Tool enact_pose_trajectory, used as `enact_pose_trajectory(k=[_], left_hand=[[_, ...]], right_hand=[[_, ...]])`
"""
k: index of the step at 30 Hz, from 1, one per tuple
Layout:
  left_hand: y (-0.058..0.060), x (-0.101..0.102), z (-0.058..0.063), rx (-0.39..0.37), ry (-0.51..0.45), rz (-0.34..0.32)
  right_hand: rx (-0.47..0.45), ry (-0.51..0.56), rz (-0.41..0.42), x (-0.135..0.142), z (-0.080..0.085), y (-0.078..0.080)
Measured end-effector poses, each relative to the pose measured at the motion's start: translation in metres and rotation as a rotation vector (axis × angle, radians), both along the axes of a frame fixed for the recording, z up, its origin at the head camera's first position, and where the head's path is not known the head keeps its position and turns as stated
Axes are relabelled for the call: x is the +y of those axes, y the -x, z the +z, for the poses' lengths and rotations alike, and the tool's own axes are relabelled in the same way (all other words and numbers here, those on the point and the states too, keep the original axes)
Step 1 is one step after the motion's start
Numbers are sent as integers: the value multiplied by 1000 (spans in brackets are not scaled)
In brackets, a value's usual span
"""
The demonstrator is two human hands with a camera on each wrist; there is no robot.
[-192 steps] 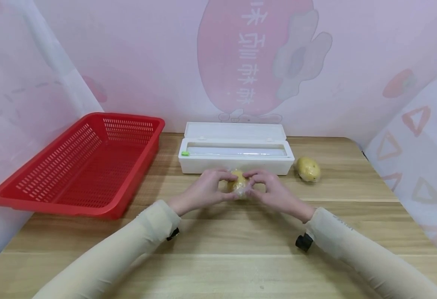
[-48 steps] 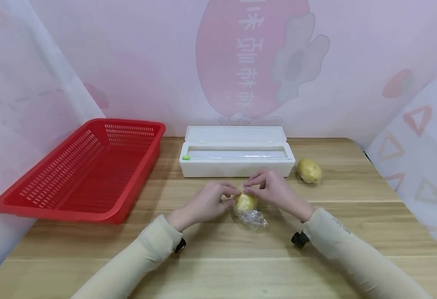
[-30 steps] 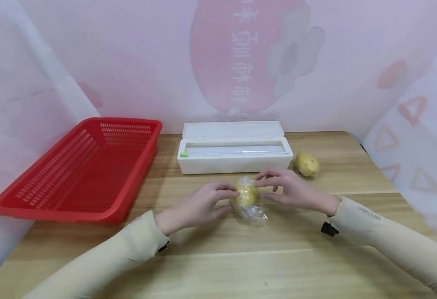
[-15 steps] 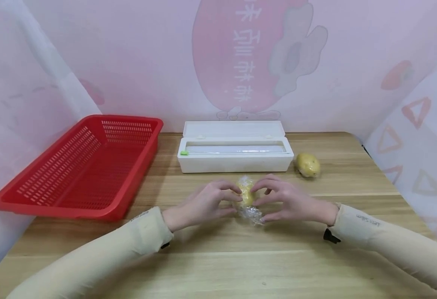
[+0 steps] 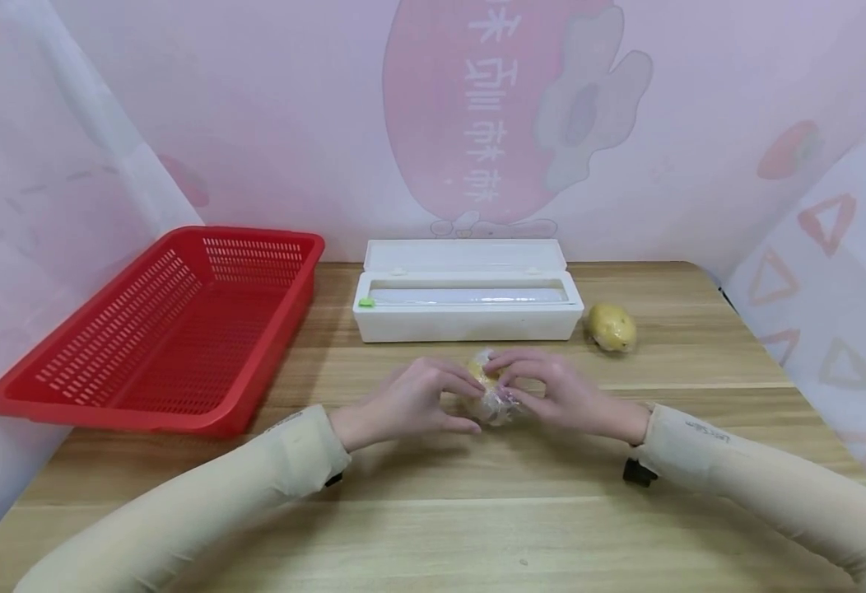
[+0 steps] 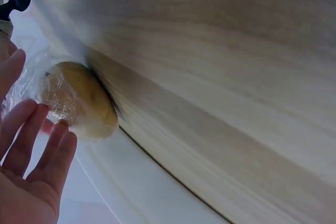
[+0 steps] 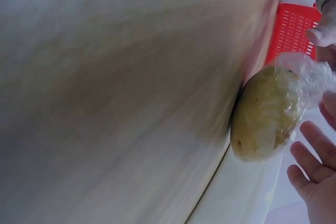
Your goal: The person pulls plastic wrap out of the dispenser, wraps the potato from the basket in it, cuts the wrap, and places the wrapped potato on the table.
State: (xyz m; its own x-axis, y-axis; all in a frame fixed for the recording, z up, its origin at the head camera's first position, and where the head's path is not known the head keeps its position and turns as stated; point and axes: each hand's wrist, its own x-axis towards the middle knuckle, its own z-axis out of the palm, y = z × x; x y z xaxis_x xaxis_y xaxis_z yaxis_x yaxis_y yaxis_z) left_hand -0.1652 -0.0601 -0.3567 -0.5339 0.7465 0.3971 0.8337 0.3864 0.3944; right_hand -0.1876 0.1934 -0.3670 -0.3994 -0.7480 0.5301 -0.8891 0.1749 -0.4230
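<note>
A potato (image 7: 257, 114) in clear cling film lies on the table before the white box, both hands at it. The loose cling film (image 5: 498, 407) is bunched over its near side. My right hand (image 5: 570, 399) pinches this film between thumb and index finger. From the other side, my left hand (image 5: 403, 403) rests its fairly straight fingers on the wrapped potato, its thumb held apart below. The left wrist view has the left fingertips (image 6: 64, 139) at the crinkled film on the potato's upper side. Part of the potato is hidden behind fingers in the head view.
Behind the hands stands a white cling film box (image 5: 468, 324), lid up, with a roll inside and a green slide cutter (image 5: 366, 303) on its edge. A second wrapped potato (image 5: 612, 328) sits right of it. At left is a red basket (image 5: 236, 412).
The film tail that stuck out toward the front is now folded up against the potato. Both hands have closed in, the right one moving left onto the film. The second potato has stayed put.
</note>
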Motion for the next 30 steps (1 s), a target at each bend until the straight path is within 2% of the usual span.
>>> enact_pose_trajectory(k=[3,6,14,19,22,25,28,30], left_hand=[[1,4,-2,-2,-45,8],[0,9,-4,-1,-79,36],[-5,23,-4,29,-66,230],[-2,29,-5,-4,-70,300],[2,28,-5,-49,-114,324],[6,26,-5,-89,-150,344],[8,24,-4,-126,-165,344],[8,23,-3,-158,-173,339]], right_hand=[[-56,0,-50,-3,1,1],[-61,20,-87,-5,1,2],[2,67,-183,-14,0,6],[13,73,-233,-18,1,3],[-37,69,-224,-17,1,3],[-111,61,-178,-14,1,3],[-104,34,-123,-11,0,4],[-67,23,-95,-11,0,5]])
